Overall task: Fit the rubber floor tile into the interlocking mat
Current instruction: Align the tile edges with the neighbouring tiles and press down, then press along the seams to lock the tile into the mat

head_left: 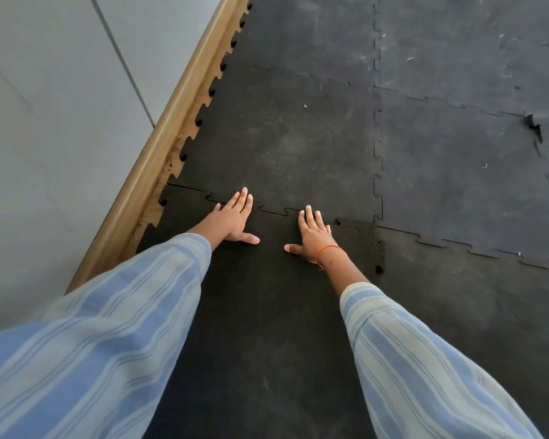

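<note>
Both hands lay flat, palms down and fingers spread, gripping nothing. The left hand [235, 218] pressed on the far edge of the rubber floor tile [260, 312], its fingertips reaching across the toothed seam [273, 211] onto the neighbouring piece. The right hand [313, 234], with an orange thread [327, 248] at the wrist, rested just beside it on the same edge, thumbs pointing toward each other with a gap between. Striped blue sleeves [108, 327] covered both forearms.

The tile was darker than the interlocking mat [298, 128] around it and sat in the row nearest the person (its far teeth looked meshed, though its right corner [358, 226] appeared slightly raised). Its left side lay near a wooden skirting strip [159, 147] running along a pale grey wall [45, 122]. Greyer, scuffed tiles [457, 169] stretched away to the right.
</note>
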